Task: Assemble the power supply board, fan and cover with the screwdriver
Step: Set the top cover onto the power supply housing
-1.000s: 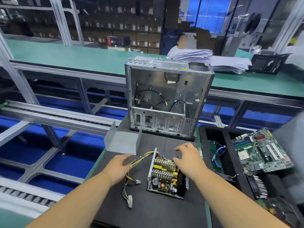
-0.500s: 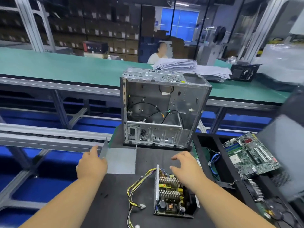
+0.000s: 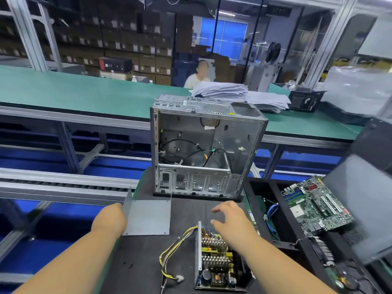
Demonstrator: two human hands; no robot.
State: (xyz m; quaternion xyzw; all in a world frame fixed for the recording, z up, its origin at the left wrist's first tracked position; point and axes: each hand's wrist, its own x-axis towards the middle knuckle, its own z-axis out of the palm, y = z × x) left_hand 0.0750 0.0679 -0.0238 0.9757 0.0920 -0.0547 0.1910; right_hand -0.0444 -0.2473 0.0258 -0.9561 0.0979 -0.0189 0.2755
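The open power supply board (image 3: 216, 264), with heat sinks and a yellow wire bundle (image 3: 169, 251), lies on the black mat (image 3: 191, 215) near me. To its upper left stands the grey bent metal cover (image 3: 150, 217), with one flap upright on its left. My left hand (image 3: 110, 219) is against the outer side of that flap, and the flap hides its fingers. Above the mat, just beyond the board, my right hand (image 3: 231, 217) hovers with loosely spread fingers and holds nothing. I see no screwdriver.
An open computer case (image 3: 203, 149) stands upright at the far end of the mat. A black tray (image 3: 265, 187) to the right holds a green motherboard (image 3: 316, 204) and blue cables. Small dark screws (image 3: 128, 264) lie on the mat. A person sits beyond the green bench (image 3: 84, 92).
My left hand left the wires and moved up left to the cover's flap. My right hand lifted off the board and moved forward. The view tilted upward.
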